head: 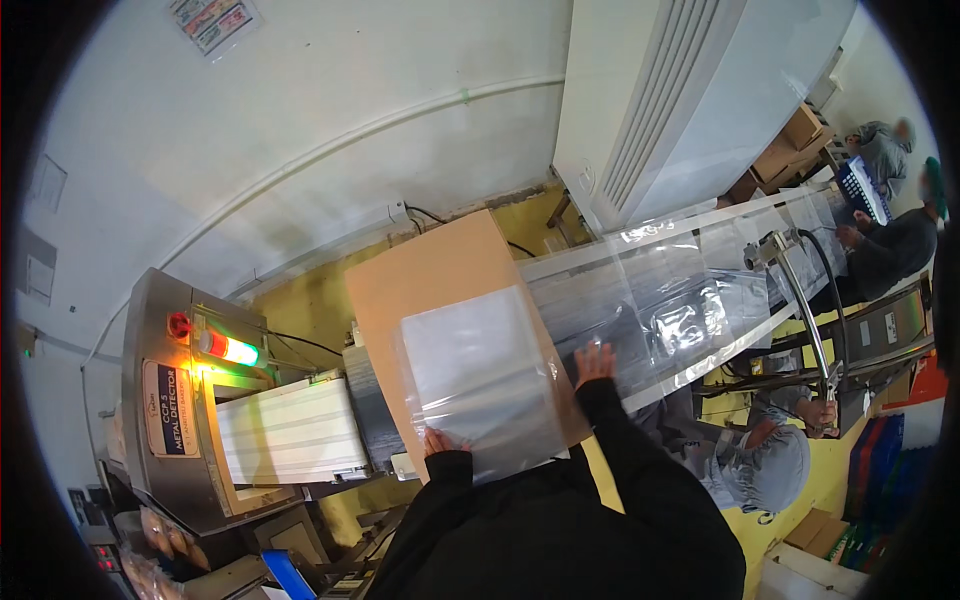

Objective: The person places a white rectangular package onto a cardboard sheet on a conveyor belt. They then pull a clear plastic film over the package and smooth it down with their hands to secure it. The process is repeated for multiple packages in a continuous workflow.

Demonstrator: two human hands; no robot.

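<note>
In front of me a brown cardboard sheet (450, 262) lies across the conveyor, with a stack of clear plastic bags (480, 375) on top. My left hand (447, 441) touches the near left edge of the stack; the sleeve hides much of it, and its grip is unclear. Beyond the cardboard's right edge, my right hand (596, 364) is spread flat, holding nothing visible, on or just above the dark conveyor belt (555, 300). Loose clear plastic sheets or bags (682, 322) cover the belt to the right of that hand.
On the left stands a metal detector (161, 405) with a lit signal light (232, 349) and a white belt (285, 435). A metal arm (802, 300) overhangs the conveyor at right. A hooded co-worker (765, 465) is close by; others work at the far end near a blue crate (862, 189).
</note>
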